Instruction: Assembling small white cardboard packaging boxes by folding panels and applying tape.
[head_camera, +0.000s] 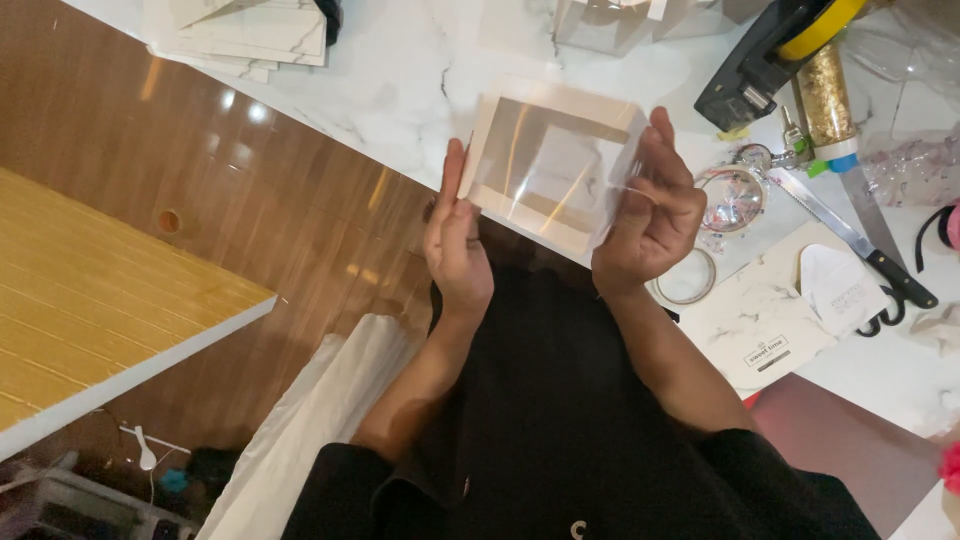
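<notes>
White card with a clear film window is what I am holding up between both palms: a small window box (552, 165), lifted off the marble table (420, 70) and hovering just above its near edge, over my dark lap. Its windowed face is tilting up towards me, and its long axis is running from the far left down to the near right, roughly along the table's edge.

My left hand (456, 240) is pressing flat against the box's left end, fingers (452, 180) held straight and together, pointing away from me, not curling round anything. My right hand (650, 205) is cupping the right end, thumb up along the far corner and the other fingers bending inward over the film; I am gripping that side, though I cannot tell how tightly. So the box is lying straight ahead of both sets of fingertips, sandwiched end to end, and my right hand is taking the surer hold while the left is only bracing.

Beyond my right wrist, on the table, a roll of clear tape (686, 278) is sitting just beside a marbled card sheet (760, 320). Further right, towards that end of the table, a knife (850, 235) with a black handle is lying at a slant, and a tape dispenser (775, 50) in black and yellow is resting near the far right corner. Flat marbled sheets (250, 35) are stacked at the far left edge.
</notes>
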